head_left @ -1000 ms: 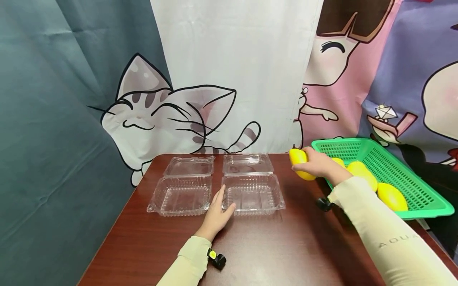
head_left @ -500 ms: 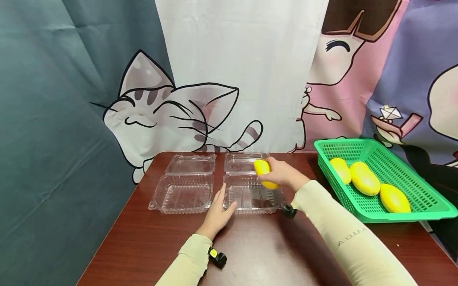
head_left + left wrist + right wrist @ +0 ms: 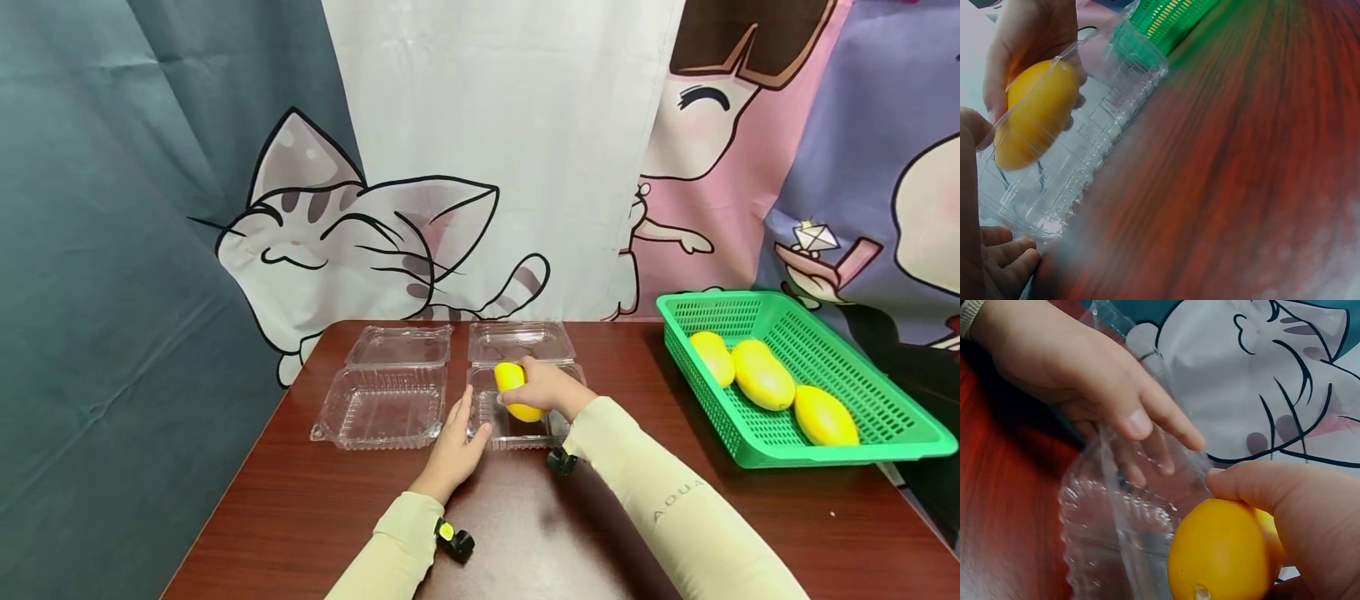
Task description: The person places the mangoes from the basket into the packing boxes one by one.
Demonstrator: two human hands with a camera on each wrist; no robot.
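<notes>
My right hand (image 3: 551,387) grips a yellow mango (image 3: 523,400) over the right-hand clear plastic clamshell box (image 3: 558,429). In the right wrist view, the thumb lies along the top of the mango (image 3: 1219,550). The left wrist view shows the mango (image 3: 1041,112) through the clear wall, with fingertips curled around its far side. My left hand (image 3: 453,450) lies at the near left corner of this box, fingers extended and thumb spread at the rim. A second clamshell box (image 3: 390,417) stands open to its left, lid folded back.
A green plastic basket (image 3: 885,454) with several more mangoes (image 3: 763,375) stands at the right on the brown wooden table (image 3: 300,517). Behind the table hangs a printed cloth (image 3: 495,125) with a cartoon cat. Both lids lie toward the back edge.
My right hand has carried the mango left from beside the basket to over the right-hand box, and lowered it. My left hand has stayed at the box.
</notes>
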